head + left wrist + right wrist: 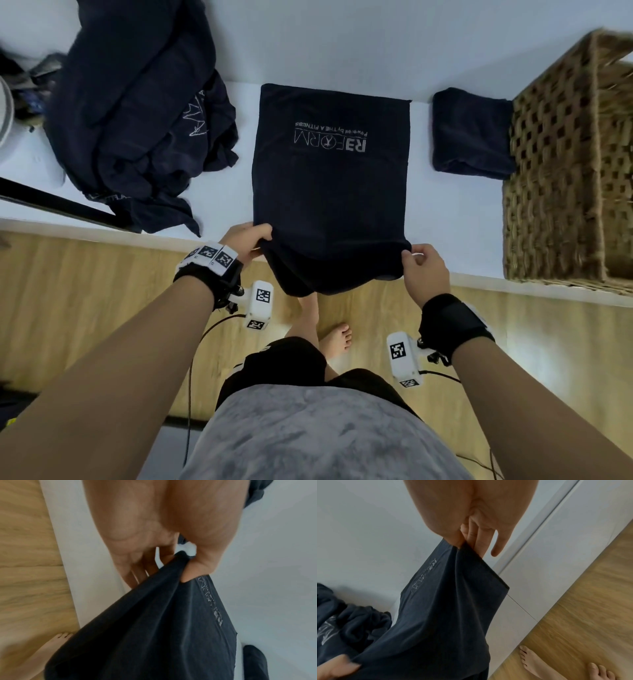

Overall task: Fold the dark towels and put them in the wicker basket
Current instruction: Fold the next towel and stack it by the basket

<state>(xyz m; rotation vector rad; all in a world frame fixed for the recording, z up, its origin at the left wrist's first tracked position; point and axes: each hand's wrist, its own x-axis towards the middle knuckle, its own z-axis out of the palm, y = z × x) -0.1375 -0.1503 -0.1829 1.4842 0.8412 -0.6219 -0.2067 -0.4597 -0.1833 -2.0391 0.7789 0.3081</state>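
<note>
On the white table, which fills the far half of the head view, lies a big crumpled pile of dark towels at the left, with pale printed lines on some folds. At the right end of the table stands the wicker basket, a woven box of brown fibre; its inside cannot be seen well. Between them, in the middle, the logo towel is spread flat with white letters facing up, and its near part hangs over the table edge toward the wooden floor. A smaller folded towel lies just beside the basket and touches its wall.

The left hand pinches the near left corner of the logo towel between thumb and curled fingers; the left wrist view shows the cloth gathered in this pinch. The right hand pinches the near right corner in the same way, with the little finger standing free. Both hands are at the table edge, apart by the width of the towel.
</note>
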